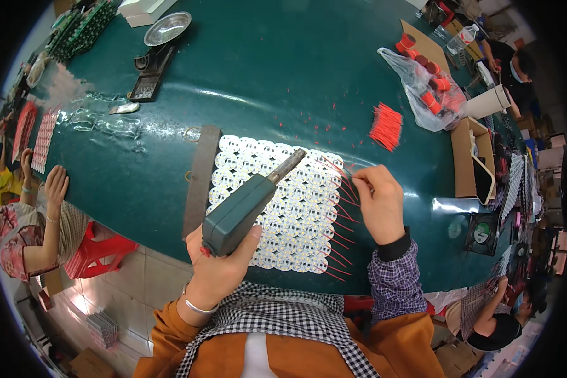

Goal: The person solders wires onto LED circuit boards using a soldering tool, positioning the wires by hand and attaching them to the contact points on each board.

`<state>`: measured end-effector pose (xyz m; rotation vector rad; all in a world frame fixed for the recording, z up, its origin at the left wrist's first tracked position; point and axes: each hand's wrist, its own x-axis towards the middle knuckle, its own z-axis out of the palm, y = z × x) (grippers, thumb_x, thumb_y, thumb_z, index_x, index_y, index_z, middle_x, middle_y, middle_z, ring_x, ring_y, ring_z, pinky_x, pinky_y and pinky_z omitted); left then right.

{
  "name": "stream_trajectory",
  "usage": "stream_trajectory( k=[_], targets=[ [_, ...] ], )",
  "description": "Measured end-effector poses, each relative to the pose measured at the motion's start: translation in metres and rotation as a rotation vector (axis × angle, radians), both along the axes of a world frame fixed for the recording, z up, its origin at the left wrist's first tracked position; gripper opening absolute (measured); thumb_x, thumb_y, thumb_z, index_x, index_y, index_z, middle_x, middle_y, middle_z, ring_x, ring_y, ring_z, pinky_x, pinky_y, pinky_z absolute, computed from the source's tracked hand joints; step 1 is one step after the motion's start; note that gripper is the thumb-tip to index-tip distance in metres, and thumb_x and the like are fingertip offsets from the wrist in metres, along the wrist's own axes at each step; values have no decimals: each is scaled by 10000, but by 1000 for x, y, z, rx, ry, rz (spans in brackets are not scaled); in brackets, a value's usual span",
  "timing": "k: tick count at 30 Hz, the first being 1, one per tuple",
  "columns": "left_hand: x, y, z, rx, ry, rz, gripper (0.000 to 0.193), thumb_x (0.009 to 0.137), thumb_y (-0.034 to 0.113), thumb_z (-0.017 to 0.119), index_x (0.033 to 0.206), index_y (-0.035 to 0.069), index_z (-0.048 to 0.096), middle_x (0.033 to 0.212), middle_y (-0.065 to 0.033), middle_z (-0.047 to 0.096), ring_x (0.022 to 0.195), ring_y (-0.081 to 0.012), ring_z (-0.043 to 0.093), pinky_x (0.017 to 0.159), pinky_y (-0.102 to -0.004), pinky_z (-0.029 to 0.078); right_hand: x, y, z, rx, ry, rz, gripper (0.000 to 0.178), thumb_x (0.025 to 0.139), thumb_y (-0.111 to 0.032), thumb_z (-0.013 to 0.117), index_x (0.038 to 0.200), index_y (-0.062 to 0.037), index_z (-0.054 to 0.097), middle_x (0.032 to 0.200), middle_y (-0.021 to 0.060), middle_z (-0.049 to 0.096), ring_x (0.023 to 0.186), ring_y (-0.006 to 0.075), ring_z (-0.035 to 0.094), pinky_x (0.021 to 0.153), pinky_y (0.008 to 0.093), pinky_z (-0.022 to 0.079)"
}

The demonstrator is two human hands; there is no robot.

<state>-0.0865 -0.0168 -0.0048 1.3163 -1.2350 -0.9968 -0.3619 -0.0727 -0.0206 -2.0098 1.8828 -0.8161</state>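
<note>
My left hand [223, 268] is wrapped round the handle of a dark green soldering gun [242, 211]. Its metal barrel points up and right over a panel of round white LED boards [283, 242]; whether the tip touches it I cannot tell. Red wires [340, 237] stick out along the panel's right edge. Beside the upper right corner, my right hand [379, 198] has thumb and forefinger pinched on a thin red wire [335, 165] whose other end reaches the top row. The fingertips partly hide the wire.
A grey-brown bar [201, 183] lies along the panel's left edge. Cut red wires [385, 126] and a plastic bag of red bundles [431, 88] lie at the upper right, near a cardboard box [463, 157]. A metal dish [167, 29] stands far left. Other people sit at both sides.
</note>
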Motion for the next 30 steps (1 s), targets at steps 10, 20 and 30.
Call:
stream_trajectory(
  k=[10, 20, 30],
  targets=[
    [-2, 12, 6, 103, 104, 3, 179, 830, 29, 799, 981, -24, 721, 849, -29, 725, 709, -58, 615, 621, -244, 493, 36, -11, 1, -208, -200, 114, 60, 843, 0, 727, 898, -5, 704, 837, 110, 622, 736, 262, 629, 646, 355, 492],
    [-5, 9, -4, 38, 46, -36, 179, 829, 41, 792, 986, -9, 722, 813, -40, 707, 680, -70, 606, 603, -256, 482, 40, -9, -30, -114, -251, 34, 67, 832, 0, 727, 866, -14, 670, 807, 94, 608, 680, 225, 639, 610, 338, 512],
    [-14, 6, -10, 100, -6, -74, 193, 837, 45, 766, 1012, -17, 709, 833, -60, 716, 697, -78, 619, 619, -259, 497, 41, -10, -31, -134, -221, 41, 87, 815, 18, 710, 823, -12, 629, 801, 98, 606, 677, 231, 648, 608, 334, 529]
  ],
)
